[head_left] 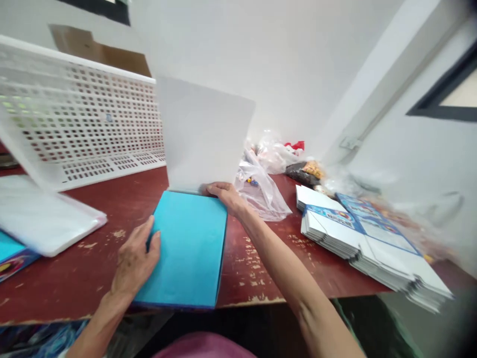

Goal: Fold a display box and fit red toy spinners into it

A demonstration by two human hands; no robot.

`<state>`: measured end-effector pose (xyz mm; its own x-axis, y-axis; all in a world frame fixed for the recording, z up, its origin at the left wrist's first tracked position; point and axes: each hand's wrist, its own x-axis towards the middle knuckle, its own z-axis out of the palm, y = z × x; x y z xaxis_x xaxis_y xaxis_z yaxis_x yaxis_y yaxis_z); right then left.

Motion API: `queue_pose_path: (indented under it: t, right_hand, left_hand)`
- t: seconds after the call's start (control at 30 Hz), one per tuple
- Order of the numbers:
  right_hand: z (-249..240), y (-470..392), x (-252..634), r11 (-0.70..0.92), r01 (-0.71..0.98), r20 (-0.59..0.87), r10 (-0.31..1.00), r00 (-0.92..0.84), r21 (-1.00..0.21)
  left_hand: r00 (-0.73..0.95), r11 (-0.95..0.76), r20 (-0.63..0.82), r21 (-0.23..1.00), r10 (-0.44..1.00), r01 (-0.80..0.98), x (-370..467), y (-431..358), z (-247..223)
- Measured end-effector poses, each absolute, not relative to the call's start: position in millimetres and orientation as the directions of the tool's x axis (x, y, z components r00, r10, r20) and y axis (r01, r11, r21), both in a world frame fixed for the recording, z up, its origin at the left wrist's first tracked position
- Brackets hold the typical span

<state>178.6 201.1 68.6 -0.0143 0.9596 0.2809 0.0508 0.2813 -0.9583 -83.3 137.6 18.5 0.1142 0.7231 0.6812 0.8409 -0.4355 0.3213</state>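
Note:
A flat bright-blue box (186,248) lies at the table's front edge, directly before me. A plain white panel (204,134) stands upright along its far edge; whether the two are joined I cannot tell. My left hand (137,253) is cupped round the box's left side, with the thumb bent toward the top and the fingertips partly hidden behind the edge. At the far right corner, my right hand (223,195) grips the box's edge where it meets the foot of the panel. Some of its fingers are hidden.
A white perforated basket (93,124) lies on its side at the back left, with cardboard (122,59) behind it. A whitish tray (52,214) rests at left. Clear plastic bags (261,191) stand behind, and stacked flat printed cartons (357,243) lie at right on the red table (257,268).

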Motion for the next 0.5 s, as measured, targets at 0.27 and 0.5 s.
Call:
queue_pose_path:
  t: [0.27, 0.5]
  right_hand:
    - [52.3, 189.9, 176.8, 0.482, 0.774, 0.498, 0.83, -0.253, -0.411]
    - [17.0, 156.4, 127.3, 0.298, 0.938, 0.411, 0.888, -0.204, -0.177]
  left_hand:
    - [0.371, -0.555, 0.701, 0.043, 0.609, 0.831, -77.0, 143.1, -0.9]
    - [0.618, -0.555, 0.5, -0.29, 0.607, 0.78, -67.4, 124.1, -7.7]
